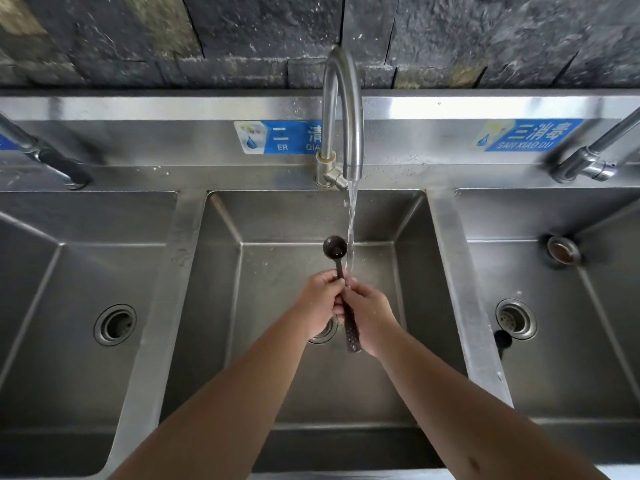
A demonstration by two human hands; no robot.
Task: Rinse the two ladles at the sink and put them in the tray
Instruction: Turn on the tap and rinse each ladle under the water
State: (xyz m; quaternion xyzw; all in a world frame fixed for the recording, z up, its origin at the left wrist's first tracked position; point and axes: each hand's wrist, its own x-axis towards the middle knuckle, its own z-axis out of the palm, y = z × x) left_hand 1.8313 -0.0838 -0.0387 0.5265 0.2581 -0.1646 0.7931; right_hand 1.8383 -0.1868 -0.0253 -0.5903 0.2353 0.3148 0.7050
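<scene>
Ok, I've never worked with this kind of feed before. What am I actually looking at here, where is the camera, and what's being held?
There is no machine here: a person's two bare hands do the work. The single picture comes from a wide-angle camera worn on the person's head, looking forward and down, so the forearms reach in from the bottom edge.

Below is a steel sink unit with three basins. The hands are over the middle basin. Its tap is running, and the stream falls just right of the ladle's bowl, towards the hands.

The left hand and right hand both grip one dark ladle by its handle, bowl pointing away from the person. A second small dark object lies in the right basin near its drain; I cannot tell what it is. No tray is in view.
</scene>
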